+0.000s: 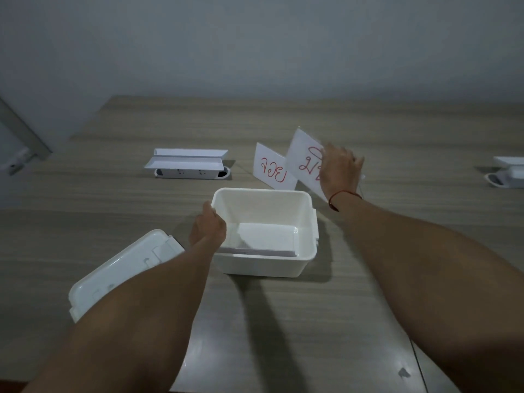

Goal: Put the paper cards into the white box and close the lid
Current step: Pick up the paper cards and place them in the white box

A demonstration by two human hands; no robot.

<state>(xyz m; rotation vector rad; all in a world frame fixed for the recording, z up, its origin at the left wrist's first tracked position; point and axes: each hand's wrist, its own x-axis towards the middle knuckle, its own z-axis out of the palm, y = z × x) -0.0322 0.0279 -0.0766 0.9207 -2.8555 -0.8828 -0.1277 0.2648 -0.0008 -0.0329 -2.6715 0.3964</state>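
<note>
An open white box (307, 222) stands in the middle of the table with white paper lying flat on its bottom. My left hand (208, 226) grips the box's left rim. Behind the box, at its right, my right hand (338, 168) holds a white paper card (302, 158) with red writing, lifted and tilted above the table. A second card (270, 168) with red writing lies just left of it, behind the box. The white lid (119, 268) rests upside down at the front left, partly hidden under my left forearm.
A white socket unit with a raised flap (187, 164) sits at the back left of the wooden table (283, 321). Another such unit (507, 173) shows at the right edge. A grey wall stands behind the table.
</note>
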